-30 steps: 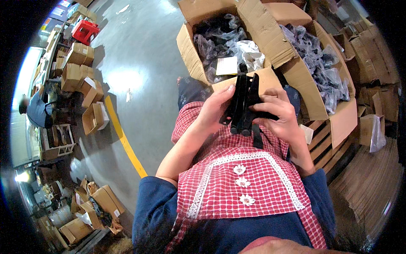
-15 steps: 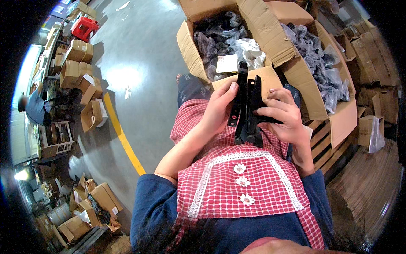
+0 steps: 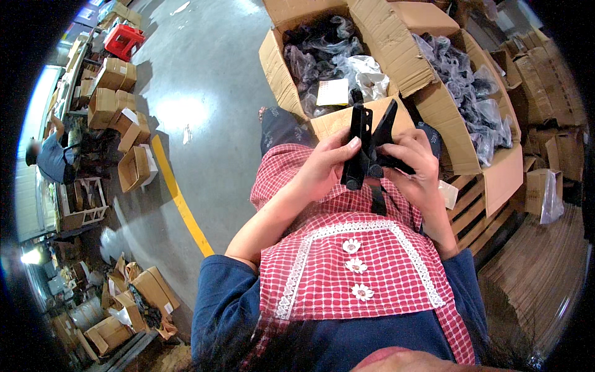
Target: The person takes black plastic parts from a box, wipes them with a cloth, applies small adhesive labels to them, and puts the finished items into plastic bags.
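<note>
Above my lap, both hands hold a black hinged bracket (image 3: 357, 149) with long arms and small holes. My left hand (image 3: 328, 160) grips its left arm, thumb lying along the face and fingers behind. My right hand (image 3: 416, 162) is closed around the right-hand piece, fingers curled, partly hiding it. One pointed arm slants up and right, apart from the left arm. A narrow dark strip hangs below the joint, over my red checked apron (image 3: 353, 273); I cannot tell whether it belongs to the bracket.
An open cardboard box (image 3: 276, 71) ahead holds plastic-wrapped dark parts and a white card (image 3: 333, 92). A second open box (image 3: 502, 186) with bagged parts stands at right on a wooden pallet (image 3: 471, 211). Far left are cartons (image 3: 114, 108), a red stool (image 3: 124, 42) and another person (image 3: 51, 155).
The bracket has turned in my hands and its lower end has risen. Its right arm now spreads out to the right. My right fingers have curled in more; the other person's arm has moved.
</note>
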Demonstrator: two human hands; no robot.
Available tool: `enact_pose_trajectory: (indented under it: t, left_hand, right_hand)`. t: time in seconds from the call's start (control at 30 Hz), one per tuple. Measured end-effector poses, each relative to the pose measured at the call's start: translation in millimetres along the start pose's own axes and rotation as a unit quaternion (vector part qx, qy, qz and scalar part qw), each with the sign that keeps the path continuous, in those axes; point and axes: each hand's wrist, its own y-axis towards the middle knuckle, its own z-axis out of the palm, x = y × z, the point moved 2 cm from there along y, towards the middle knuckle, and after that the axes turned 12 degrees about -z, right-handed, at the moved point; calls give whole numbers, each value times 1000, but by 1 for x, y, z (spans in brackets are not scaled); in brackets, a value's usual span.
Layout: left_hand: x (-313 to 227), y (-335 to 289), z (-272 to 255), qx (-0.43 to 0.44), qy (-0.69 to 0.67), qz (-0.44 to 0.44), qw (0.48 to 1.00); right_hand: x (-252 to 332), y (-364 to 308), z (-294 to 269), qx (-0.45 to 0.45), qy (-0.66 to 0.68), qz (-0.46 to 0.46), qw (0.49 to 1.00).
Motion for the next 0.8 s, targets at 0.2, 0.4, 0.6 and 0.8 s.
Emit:
enact_pose_trajectory:
  t: [0.2, 0.4, 0.6, 0.8]
  left_hand:
    - [1, 5, -15, 8, -73, -23, 997]
    - [0, 6, -14, -158, 64, 181, 969]
    - [7, 5, -16, -204, 238, 304, 900]
    - [8, 4, -14, -206, 162, 273, 926]
  right_hand:
    - [-2, -4, 1, -37, 69, 36, 996]
    - [1, 3, 0, -114, 102, 211, 966]
    - [-1, 8, 24, -108, 93, 242, 960]
    - [1, 10, 36, -65, 51, 220, 972]
